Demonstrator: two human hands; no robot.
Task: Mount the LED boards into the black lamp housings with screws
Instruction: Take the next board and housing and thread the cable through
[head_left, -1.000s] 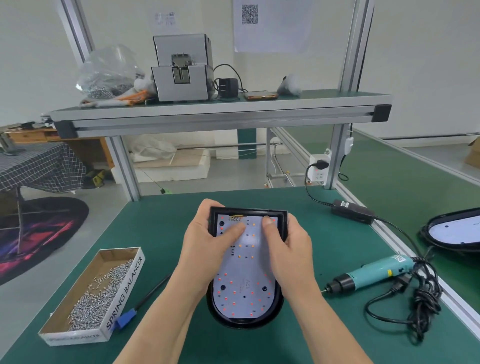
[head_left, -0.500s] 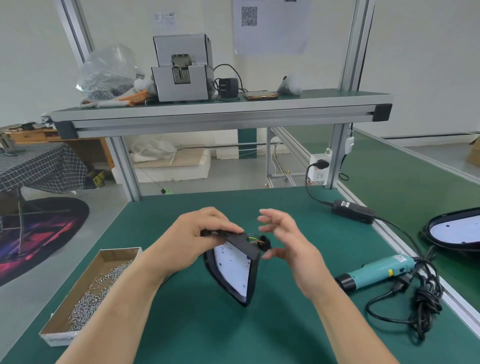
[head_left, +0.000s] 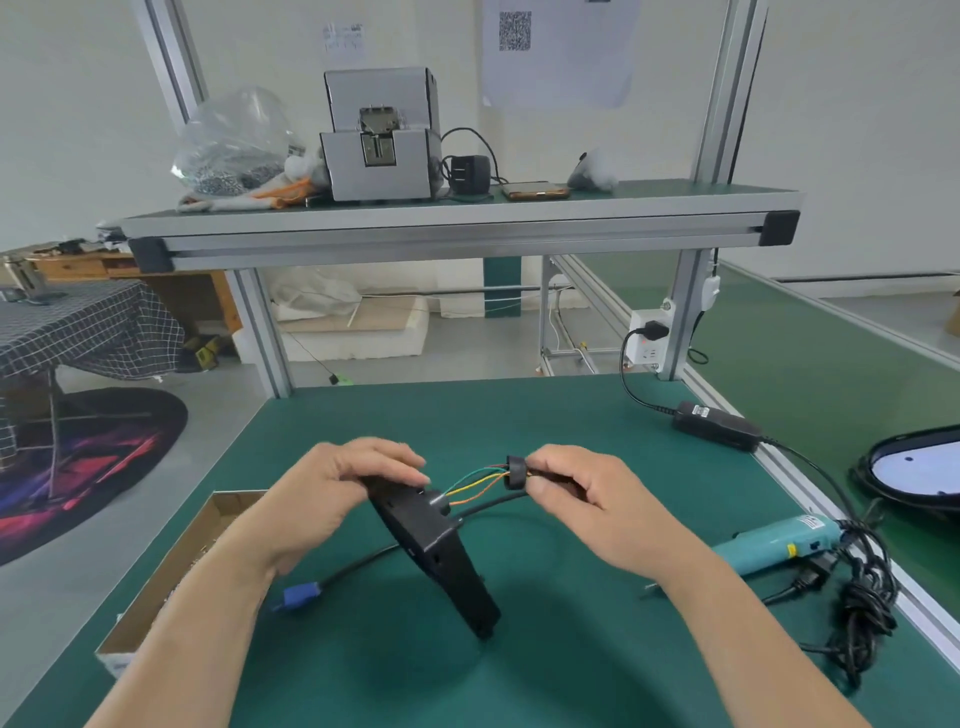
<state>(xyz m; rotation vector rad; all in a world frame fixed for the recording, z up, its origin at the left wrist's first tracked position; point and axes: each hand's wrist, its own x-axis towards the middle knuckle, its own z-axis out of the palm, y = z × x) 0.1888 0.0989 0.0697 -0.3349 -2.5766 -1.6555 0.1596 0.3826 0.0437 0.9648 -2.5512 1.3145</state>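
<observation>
The counter (head_left: 519, 415) carries the housing (head_left: 441, 551), tilted up on its narrow end with its back to the camera, so the LED board inside is hidden. The left hand (head_left: 332, 493) grips its top edge. If that grip loosens, I judge the housing would pivot on its low tip and drop flat, jerking whatever trails from it. The right hand (head_left: 587, 493) pinches a black ring (head_left: 515, 472) at the end of the coloured wires (head_left: 475, 480), which run nearly taut from the housing's back. A harder pull could strain them where they join the board, a joint not visible here. The black cable (head_left: 363, 561) passes behind the housing and could catch it as it is laid down.

For room, bare green surface shows ahead of both hands, out to the frame posts. The screw box (head_left: 171, 571) sits at the left edge just beside the left forearm, easy to nudge off. The screwdriver (head_left: 769, 545) and its tangled cord (head_left: 862, 597) lie by the right edge rail, near the right forearm
</observation>
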